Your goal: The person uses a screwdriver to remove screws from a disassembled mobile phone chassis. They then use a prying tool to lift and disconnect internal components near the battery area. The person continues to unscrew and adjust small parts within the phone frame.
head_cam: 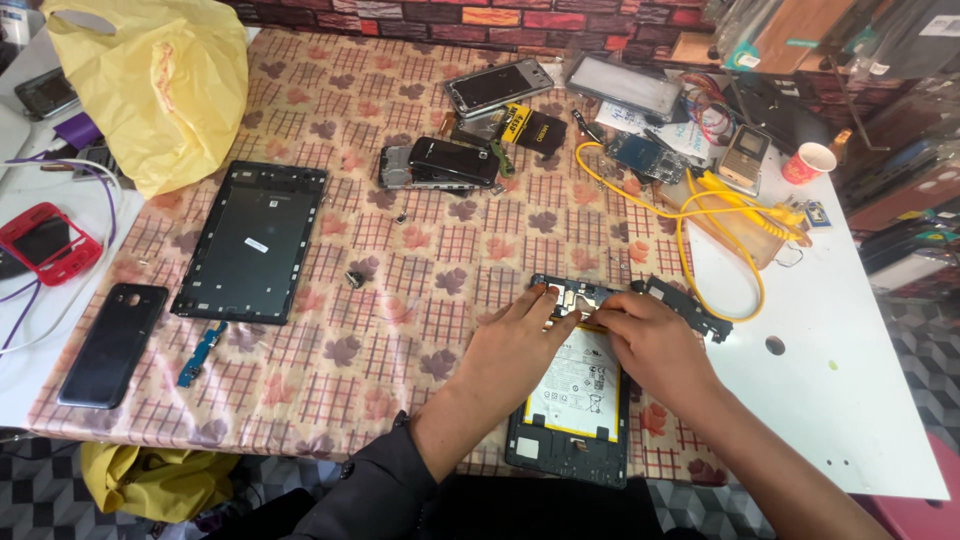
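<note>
An opened tablet point(568, 440) lies near the table's front edge, its white battery point(578, 385) with a yellow rim exposed. My left hand point(510, 345) rests on the tablet's upper left, fingers pressing near the circuit board at the top point(575, 293). My right hand point(655, 340) sits at the upper right, fingertips pinching something small at the battery's top edge; what it pinches is hidden. A loose black frame piece point(690, 305) lies just right of my right hand.
A black tablet back cover point(250, 240) lies left of centre, a small flex part point(200, 352) below it. A dark phone point(112, 343) and red phone point(45, 243) sit far left. Yellow bag point(150, 80), several phones at the back point(495, 85), yellow cable point(715, 225), red cup point(808, 162).
</note>
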